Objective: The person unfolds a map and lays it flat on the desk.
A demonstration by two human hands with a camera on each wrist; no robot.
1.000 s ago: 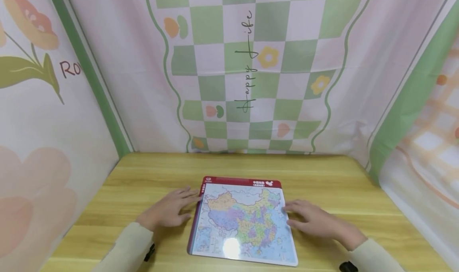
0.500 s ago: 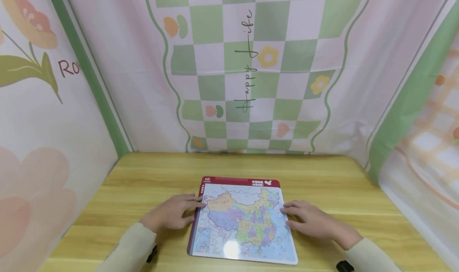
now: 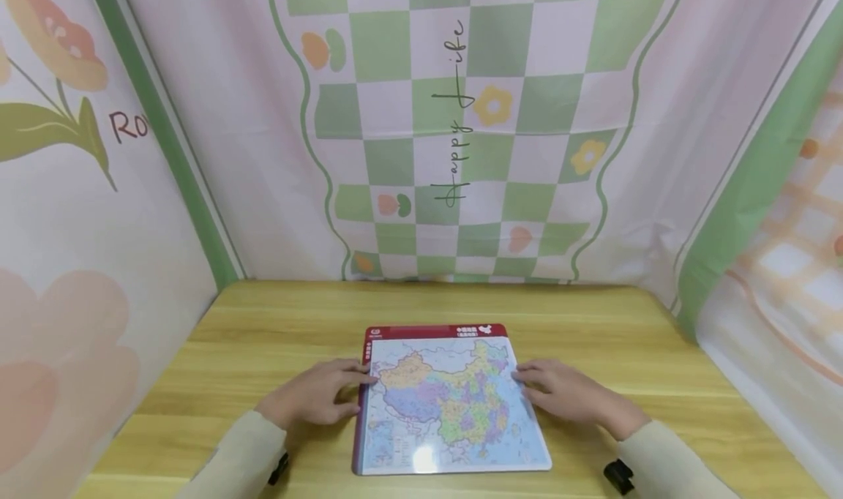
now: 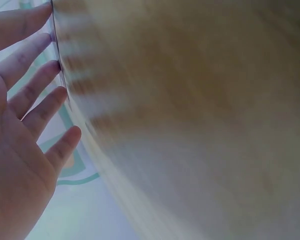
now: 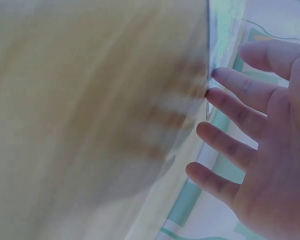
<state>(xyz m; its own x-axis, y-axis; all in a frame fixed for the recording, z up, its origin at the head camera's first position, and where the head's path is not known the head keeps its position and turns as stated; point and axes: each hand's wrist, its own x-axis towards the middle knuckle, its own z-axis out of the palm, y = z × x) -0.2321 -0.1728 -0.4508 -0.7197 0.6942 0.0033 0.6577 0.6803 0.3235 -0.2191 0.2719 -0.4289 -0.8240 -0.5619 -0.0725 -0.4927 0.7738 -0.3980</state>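
A flat rectangular map board (image 3: 454, 404) with a red top strip and a coloured map of China lies on the wooden table, almost square to its back edge. My left hand (image 3: 316, 395) is at the board's left side, its outstretched fingertips touching the edge and slightly overlapping the map. On the opposite side, my right hand (image 3: 566, 393) rests its fingertips against the right edge. Both wrist views show spread fingers: those of the left hand (image 4: 22, 130) meet the board's thin edge, and fingertips of the right hand (image 5: 265, 140) do likewise.
The wooden table (image 3: 276, 312) extends around the board on all sides. Behind it hangs a checked green-and-white curtain (image 3: 441, 148), with printed fabric (image 3: 59, 228) at the left and more at the right. A bright light reflection shows on the board's lower part.
The map board has turned slightly counterclockwise, its top shifting left and its right side moving away from me. My left hand came onto the left edge; the right moved left and forward.
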